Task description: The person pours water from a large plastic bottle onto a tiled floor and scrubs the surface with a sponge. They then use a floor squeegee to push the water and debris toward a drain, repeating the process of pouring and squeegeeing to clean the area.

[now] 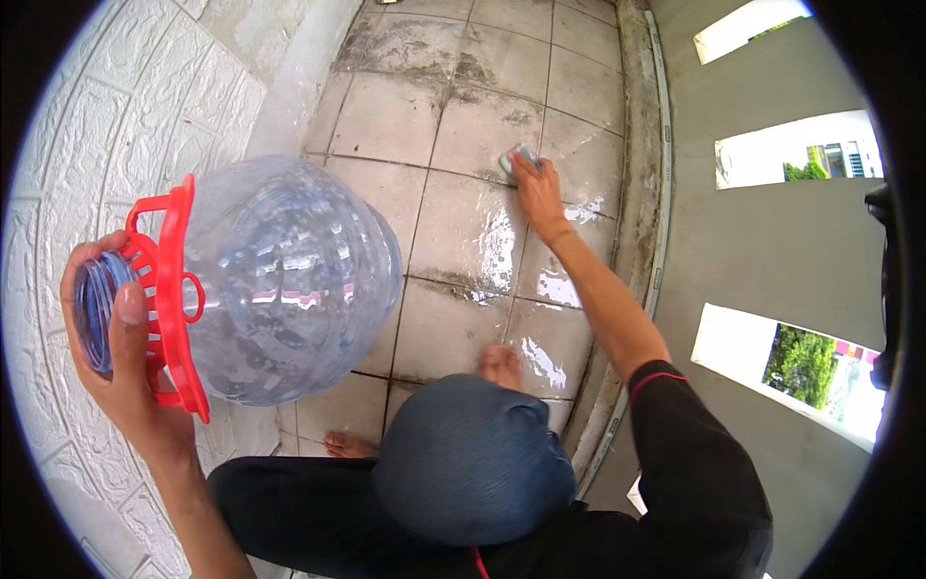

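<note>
My left hand [135, 400] is closed round the ribbed neck of a big clear plastic water jug [299, 289], beside its red plastic collar [174, 294]. The jug is tilted on its side, mouth toward the left and base toward the tiles; its inside looks wet or cloudy. Farther off to the right, my right hand [543, 201] presses a small pale green and grey scrubbing sponge [522, 154] against the tiled floor [386, 116]. Fingers cover part of the sponge, so its full shape is hidden. Water shines on the tiles just nearer than that hand.
A white brick-patterned wall [87, 174] runs along the left. On the right, past a dirty raised curb [632, 164], stands a grey wall [772, 251] with slot openings. My bent knee [473, 463] and bare feet [502, 365] are near. Dark grime marks the far tiles.
</note>
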Demonstrator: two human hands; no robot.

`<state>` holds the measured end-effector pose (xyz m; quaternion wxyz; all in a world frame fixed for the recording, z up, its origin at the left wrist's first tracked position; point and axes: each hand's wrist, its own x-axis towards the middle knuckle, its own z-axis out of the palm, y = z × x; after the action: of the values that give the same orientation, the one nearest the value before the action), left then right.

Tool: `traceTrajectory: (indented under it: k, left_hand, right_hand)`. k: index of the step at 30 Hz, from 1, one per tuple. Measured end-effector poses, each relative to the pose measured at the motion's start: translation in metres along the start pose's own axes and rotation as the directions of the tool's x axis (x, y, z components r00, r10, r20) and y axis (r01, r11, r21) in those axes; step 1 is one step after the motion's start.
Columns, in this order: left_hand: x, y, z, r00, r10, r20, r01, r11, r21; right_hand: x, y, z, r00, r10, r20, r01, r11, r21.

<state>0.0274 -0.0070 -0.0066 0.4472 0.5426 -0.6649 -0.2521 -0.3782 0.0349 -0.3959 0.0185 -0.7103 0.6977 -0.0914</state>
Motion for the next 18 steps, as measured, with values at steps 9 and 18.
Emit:
traceTrajectory:
  k: [9,18]
  left_hand:
    - [-0.002,-0.025,0.007,0.997,0.047,-0.06,-0.059,0.972,-0.229]
    - [-0.005,-0.029,0.003,0.996,0.078,-0.053,-0.086,0.982,-0.169]
  right_hand:
    - [0.0,-0.023,0.013,0.983,-0.141,-0.119,0.135,0.989,-0.06]
    - [0.034,-0.038,-0.034,0.975,-0.176,-0.135,0.178,0.984,0.005]
